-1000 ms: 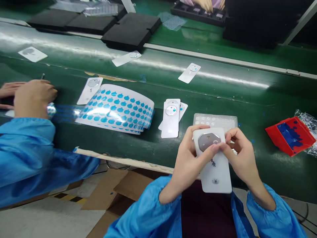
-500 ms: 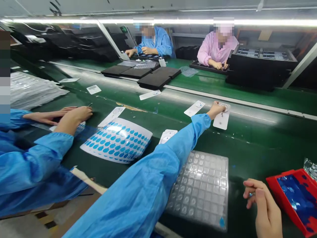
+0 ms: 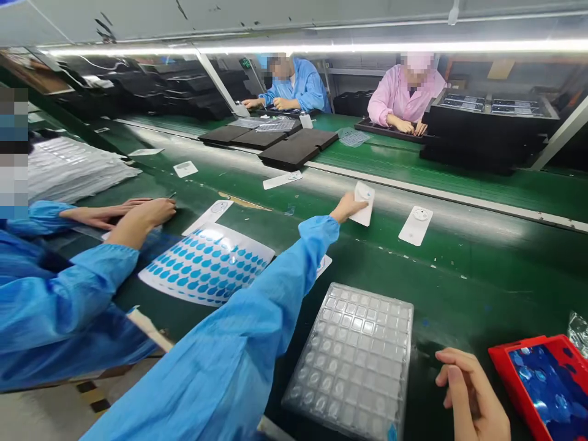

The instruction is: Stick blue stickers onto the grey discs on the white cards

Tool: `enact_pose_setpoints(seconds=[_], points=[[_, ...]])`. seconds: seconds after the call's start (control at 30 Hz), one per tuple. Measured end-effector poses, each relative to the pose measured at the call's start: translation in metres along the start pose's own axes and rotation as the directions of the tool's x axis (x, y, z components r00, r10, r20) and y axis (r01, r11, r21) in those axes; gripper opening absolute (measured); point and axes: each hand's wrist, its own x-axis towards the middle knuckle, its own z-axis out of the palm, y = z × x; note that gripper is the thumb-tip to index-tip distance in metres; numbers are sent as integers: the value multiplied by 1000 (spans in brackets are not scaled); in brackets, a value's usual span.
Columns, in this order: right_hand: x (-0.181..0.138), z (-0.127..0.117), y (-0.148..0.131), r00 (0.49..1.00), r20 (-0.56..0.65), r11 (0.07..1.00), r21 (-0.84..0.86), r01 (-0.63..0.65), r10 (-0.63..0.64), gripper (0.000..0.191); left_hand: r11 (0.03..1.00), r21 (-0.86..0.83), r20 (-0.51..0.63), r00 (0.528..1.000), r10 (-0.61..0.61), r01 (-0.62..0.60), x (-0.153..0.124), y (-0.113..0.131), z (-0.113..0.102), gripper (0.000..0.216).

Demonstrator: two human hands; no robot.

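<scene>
My left hand (image 3: 345, 208), at the end of a blue sleeve, reaches out over the bench and grips the near side of a white card (image 3: 365, 214) with a round mark on it. Further right, a second white card (image 3: 416, 226) lies flat and untouched. My right hand (image 3: 478, 392) is at the lower right, fingers curled in with the thumb close to them; whatever may be between them is hidden. Between my arms lies a clear plastic tray (image 3: 362, 355) of small cells, with a blue drop-shaped piece (image 3: 392, 432) at its near corner.
A red box (image 3: 500, 361) holding blue pieces stands beside my right hand. Left of my sleeve is a curved sheet (image 3: 209, 263) of blue drop shapes. A neighbour's hands (image 3: 142, 220) work at the left. Black trays (image 3: 294, 153) and two co-workers are across the bench.
My left hand has left the right-hand card and moved left onto another card, which now stands tilted in its grip. My right hand stays near the red box, thumb nearer its fingers.
</scene>
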Motion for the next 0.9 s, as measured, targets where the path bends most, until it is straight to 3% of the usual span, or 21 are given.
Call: enact_pose_setpoints(seconds=[0.07,0.17,0.27,0.37,0.57,0.73,0.9], points=[[2,0,-12,990,17,989,-37,141,-140,28,997,-82,95,995,3,5,-48,3,2,38],[2,7,-41,942,52,942,-45,333,-331,14,981,-196,234,971,57,-10,-144,-2,2,39],[0,21,-68,869,20,862,-111,494,-495,24,876,-481,376,900,219,-12,-235,-12,-3,29],[-5,33,-83,787,17,764,-231,603,-616,28,806,-586,369,913,174,83,-290,-24,-3,30],[-17,34,-93,737,146,695,-253,673,-661,19,872,-488,187,969,161,-50,-312,-40,2,14],[-19,32,-100,701,183,645,-285,709,-689,14,896,-394,94,960,263,-207,-316,-43,-4,9],[-20,35,-90,578,196,466,-416,781,-792,16,883,-420,79,960,267,-211,-320,-45,-5,10]])
